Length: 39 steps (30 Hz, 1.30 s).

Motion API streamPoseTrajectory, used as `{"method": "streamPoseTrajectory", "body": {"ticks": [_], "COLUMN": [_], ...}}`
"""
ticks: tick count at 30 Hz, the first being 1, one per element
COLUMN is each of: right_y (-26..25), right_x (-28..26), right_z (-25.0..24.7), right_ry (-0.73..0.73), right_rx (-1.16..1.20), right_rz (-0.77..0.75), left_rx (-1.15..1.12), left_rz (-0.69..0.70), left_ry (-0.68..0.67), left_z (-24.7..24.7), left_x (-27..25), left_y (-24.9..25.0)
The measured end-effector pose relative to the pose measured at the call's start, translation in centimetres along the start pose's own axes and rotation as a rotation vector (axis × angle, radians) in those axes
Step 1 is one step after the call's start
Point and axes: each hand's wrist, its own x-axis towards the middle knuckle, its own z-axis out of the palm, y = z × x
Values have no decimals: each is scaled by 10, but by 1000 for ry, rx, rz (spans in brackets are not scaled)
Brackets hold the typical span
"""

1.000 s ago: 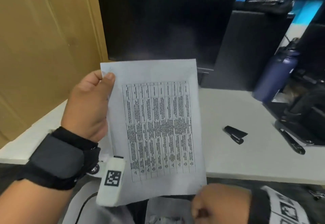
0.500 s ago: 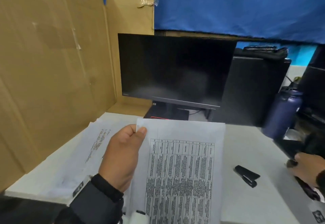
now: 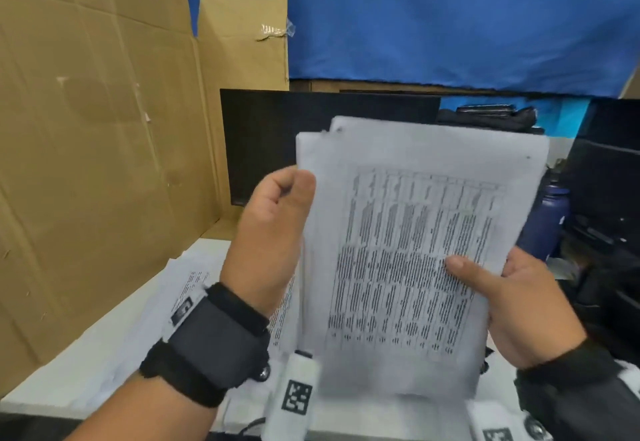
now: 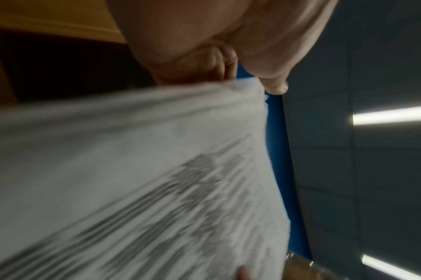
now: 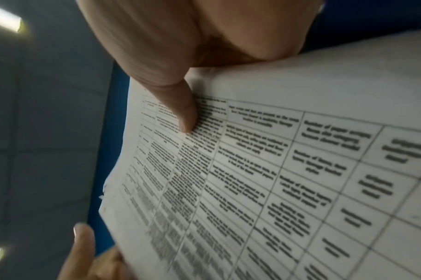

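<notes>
I hold a few white sheets printed with a table (image 3: 405,250) up in front of me, above the desk; a second sheet peeks out behind the top one. My left hand (image 3: 277,219) pinches their left edge, thumb in front. My right hand (image 3: 512,298) grips the right edge, thumb lying across the print, fingers behind. The left wrist view shows the blurred sheets (image 4: 137,180) under my left hand (image 4: 228,62). In the right wrist view my right hand (image 5: 180,94) has its thumb on the table print of the sheets (image 5: 276,170).
More printed paper (image 3: 194,284) lies on the white desk (image 3: 69,371) at the left. A dark monitor (image 3: 277,135) stands behind, cardboard panels (image 3: 97,163) wall the left, a blue cloth (image 3: 450,18) hangs above. A dark blue bottle (image 3: 547,222) and black gear (image 3: 609,198) stand at the right.
My right hand came back from the desk's right side and took the sheets' right edge. The sheets rose higher and tilted, with another sheet now behind; the stapler is hidden.
</notes>
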Motion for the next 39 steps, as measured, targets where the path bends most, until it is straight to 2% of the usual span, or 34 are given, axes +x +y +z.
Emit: {"method": "streamPoseTrajectory", "body": {"ticks": [2,4,8,13,18,24,30,34,39], "right_y": [-1,3,24,24,24,35,38,44,43], "right_x": [-1,-5,-20,-28,-20,-20,-10,-14,-12], "right_z": [-6,-10,0,6,-3,-11,-3,3,3], "right_ry": [30,58,121,269,268,219,257,240,270], "right_rx": [66,-24,-211,-204,-202,-245,-196,-213,-191], "right_rz": [-1,9,-12,-76,-92,-37,-34,3,26], "left_rx": [56,110,112,7,0,-112,-1,43,91], "left_rz": [-97,-199,-337,-296,-226,-356,-304,-403,-535], "left_ry": [-97,-142,-7,203,126,17,92,23,13], "left_z": [1,4,12,23,22,19,21,19,17], "left_x": [-4,-17,-44,-46,-39,-49,-50,-56,-64], "left_y": [-19,-46,-93,-102,-91,-111,-114,-119,-126]}}
